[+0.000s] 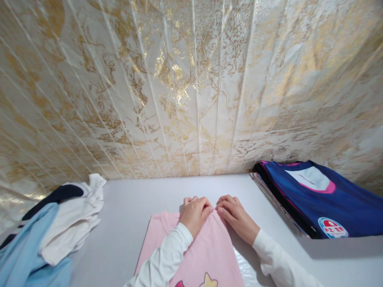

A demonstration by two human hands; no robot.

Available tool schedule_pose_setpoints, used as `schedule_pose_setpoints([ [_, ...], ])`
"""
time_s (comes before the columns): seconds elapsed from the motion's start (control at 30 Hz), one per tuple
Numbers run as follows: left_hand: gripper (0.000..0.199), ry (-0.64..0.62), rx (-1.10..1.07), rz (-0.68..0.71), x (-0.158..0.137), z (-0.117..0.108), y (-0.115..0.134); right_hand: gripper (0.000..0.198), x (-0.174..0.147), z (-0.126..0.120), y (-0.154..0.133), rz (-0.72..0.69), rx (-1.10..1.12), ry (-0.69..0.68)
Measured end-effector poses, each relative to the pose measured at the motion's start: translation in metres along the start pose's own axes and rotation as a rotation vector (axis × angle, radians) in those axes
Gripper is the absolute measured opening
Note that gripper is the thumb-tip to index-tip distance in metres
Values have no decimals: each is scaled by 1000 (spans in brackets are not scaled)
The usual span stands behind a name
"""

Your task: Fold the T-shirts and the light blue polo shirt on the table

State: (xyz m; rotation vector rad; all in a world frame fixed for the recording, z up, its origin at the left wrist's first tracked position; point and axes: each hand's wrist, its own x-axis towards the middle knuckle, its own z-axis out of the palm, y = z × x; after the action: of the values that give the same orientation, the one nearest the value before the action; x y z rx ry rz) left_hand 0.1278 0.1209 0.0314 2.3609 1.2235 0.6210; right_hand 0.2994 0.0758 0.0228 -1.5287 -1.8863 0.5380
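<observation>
A pink T-shirt point(206, 251) lies flat in front of me, with a yellow star print and part of a red one at the bottom of the view. Its far edge is under my hands. My left hand point(196, 213) rests over that edge, thumb and fingers pinched together on the cloth. Close beside it, my right hand point(237, 221) holds the far right corner of the shirt between bent fingers and thumb. The two hands' fingertips nearly meet. Some of the gripped cloth is hidden by the fingers.
At the left lies a loose heap of clothes with a white garment point(72, 223) and a light blue one point(30, 247). A folded stack topped by a navy blue shirt point(299, 199) sits at the right. Behind the pale table point(125, 223) hangs a gold-patterned curtain point(179, 99).
</observation>
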Motion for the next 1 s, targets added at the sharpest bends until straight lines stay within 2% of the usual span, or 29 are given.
schedule_pose_setpoints([
  [0.33,4,-4,-21,25,-1,1,3,21,-1,3,1,17,-44,11],
  [0.63,6,53,50,78,-4,5,7,15,-3,5,-1,-68,-265,71],
  [0.77,5,57,74,82,-4,6,4,17,-4,-4,1,77,-336,107],
  [0.87,5,43,76,104,-4,7,4,27,-4,-10,4,168,-336,27],
  [1.0,5,25,51,131,-3,9,7,30,-4,-12,4,184,-284,-80],
])
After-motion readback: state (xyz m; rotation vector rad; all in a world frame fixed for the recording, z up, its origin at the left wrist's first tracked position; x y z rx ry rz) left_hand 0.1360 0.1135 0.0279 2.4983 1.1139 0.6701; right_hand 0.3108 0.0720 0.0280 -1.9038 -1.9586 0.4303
